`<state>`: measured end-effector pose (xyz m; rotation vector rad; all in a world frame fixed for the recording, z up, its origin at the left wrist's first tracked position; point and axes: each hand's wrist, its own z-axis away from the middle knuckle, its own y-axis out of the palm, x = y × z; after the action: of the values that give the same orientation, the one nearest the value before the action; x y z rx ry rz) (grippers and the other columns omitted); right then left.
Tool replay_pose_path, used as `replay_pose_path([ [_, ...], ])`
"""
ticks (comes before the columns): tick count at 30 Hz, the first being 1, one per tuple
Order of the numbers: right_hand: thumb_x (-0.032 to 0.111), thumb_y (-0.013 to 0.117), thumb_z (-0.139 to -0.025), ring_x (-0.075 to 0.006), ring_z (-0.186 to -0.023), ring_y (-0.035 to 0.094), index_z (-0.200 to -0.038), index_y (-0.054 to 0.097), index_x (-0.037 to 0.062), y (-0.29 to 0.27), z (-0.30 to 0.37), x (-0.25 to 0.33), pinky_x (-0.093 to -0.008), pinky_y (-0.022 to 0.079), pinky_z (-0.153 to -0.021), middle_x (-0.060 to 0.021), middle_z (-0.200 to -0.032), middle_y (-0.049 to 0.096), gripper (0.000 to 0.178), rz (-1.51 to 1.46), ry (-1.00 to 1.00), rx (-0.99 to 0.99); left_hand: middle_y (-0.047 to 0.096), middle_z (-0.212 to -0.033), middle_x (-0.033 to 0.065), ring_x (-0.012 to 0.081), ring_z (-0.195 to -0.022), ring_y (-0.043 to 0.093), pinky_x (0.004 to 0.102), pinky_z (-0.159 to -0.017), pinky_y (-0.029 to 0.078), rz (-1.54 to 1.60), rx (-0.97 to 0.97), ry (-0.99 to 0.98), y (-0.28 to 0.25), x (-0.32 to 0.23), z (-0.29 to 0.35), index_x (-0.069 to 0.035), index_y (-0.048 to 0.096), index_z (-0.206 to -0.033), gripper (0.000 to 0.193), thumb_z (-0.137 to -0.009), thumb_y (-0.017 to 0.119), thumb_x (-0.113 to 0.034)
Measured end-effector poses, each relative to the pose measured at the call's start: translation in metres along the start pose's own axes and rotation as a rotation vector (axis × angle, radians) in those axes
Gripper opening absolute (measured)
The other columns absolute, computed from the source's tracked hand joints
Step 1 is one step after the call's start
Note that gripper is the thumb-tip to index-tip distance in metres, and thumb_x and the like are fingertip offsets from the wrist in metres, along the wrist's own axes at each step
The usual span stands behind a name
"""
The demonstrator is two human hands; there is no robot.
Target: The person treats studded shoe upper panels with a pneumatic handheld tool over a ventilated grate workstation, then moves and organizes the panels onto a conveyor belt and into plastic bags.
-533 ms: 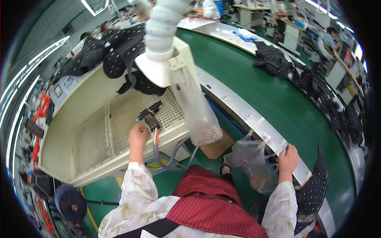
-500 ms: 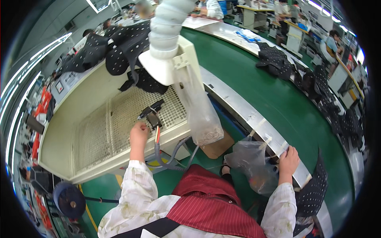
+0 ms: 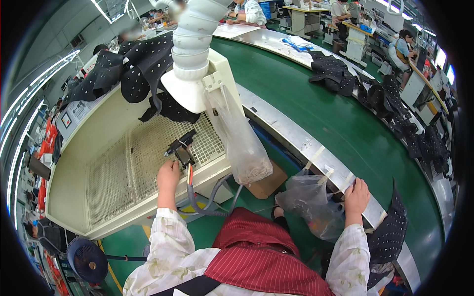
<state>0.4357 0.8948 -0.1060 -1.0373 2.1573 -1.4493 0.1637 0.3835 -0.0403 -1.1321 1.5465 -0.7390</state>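
My left hand point(image 3: 168, 178) is over the front part of a perforated grid tray point(image 3: 113, 172) in a cream bench. Its fingers are pinched together right beside a small dark device point(image 3: 181, 149) with orange and red leads; anything between the fingertips is too small to make out. On the right, my right hand point(image 3: 356, 200) lies on the metal rail point(image 3: 316, 153) of a green conveyor belt, its fingers stretched over the edge and holding nothing. Black polka-dot pieces point(image 3: 390, 237) hang over the rail just past that hand.
A white flexible duct point(image 3: 192, 44) with a hood comes down over the bench. Clear plastic bags hang from the bench corner point(image 3: 242, 143) and the rail point(image 3: 311, 202). More dotted black pieces point(image 3: 148, 64) drape over the bench's back; others point(image 3: 340, 74) line the belt's far side.
The view has shifted a little, so the bench and duct sit slightly further left. My left hand stays beside the dark device; my right hand stays on the rail.
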Motion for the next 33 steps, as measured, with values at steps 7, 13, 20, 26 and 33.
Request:
replay_pose_path([
  [7,0.021,0.051,-0.080,-0.0271,-0.112,0.047,-0.113,0.053,0.0049,-0.001,0.002,0.000,-0.0399,0.034,-0.095,-0.0131,-0.116,0.053,0.037,-0.005,0.001,-0.003,0.062,-0.082,0.0177,0.0348,-0.076,0.060,0.0423,-0.065,0.046,0.078,0.037,-0.102,-0.006,-0.005,0.006,-0.005,0.062,-0.084,0.017,-0.082,0.056,-0.021],
  [13,0.020,0.053,-0.077,-0.0284,-0.110,0.049,-0.109,0.055,0.0039,-0.007,0.006,0.000,-0.0406,0.035,-0.094,-0.0136,-0.114,0.055,0.036,-0.014,0.007,-0.051,0.061,-0.081,0.0167,0.0314,-0.073,0.060,0.0376,-0.066,0.047,0.174,-0.146,0.036,0.008,0.014,0.000,-0.004,0.063,-0.085,0.010,-0.077,0.058,-0.006],
  [20,0.020,0.054,-0.074,-0.0276,-0.104,0.052,-0.104,0.056,0.0051,-0.002,-0.007,0.007,-0.0410,0.038,-0.091,-0.0134,-0.109,0.057,0.033,-0.060,-0.015,-0.078,0.061,-0.078,0.0158,0.0277,-0.073,0.060,0.0367,-0.069,0.047,0.118,-0.205,0.130,0.002,0.018,0.000,-0.001,0.061,-0.083,0.008,-0.076,0.058,-0.002],
  [26,0.021,0.055,-0.075,-0.0264,-0.110,0.048,-0.105,0.055,0.0061,-0.003,-0.004,0.001,-0.0416,0.035,-0.094,-0.0128,-0.112,0.055,0.034,-0.075,0.028,-0.045,0.061,-0.074,0.0142,0.0255,-0.068,0.060,0.0340,-0.063,0.047,0.105,-0.232,0.170,0.011,0.022,-0.007,-0.001,0.060,-0.082,0.008,-0.074,0.060,0.000],
  [33,0.020,0.054,-0.076,-0.0264,-0.111,0.047,-0.110,0.053,0.0052,-0.006,0.000,0.002,-0.0408,0.033,-0.096,-0.0124,-0.114,0.054,0.036,-0.068,0.030,-0.023,0.063,-0.069,0.0113,0.0228,-0.062,0.060,0.0323,-0.059,0.046,0.274,0.019,-0.058,0.006,0.018,-0.002,-0.002,0.061,-0.082,0.006,-0.078,0.060,-0.005],
])
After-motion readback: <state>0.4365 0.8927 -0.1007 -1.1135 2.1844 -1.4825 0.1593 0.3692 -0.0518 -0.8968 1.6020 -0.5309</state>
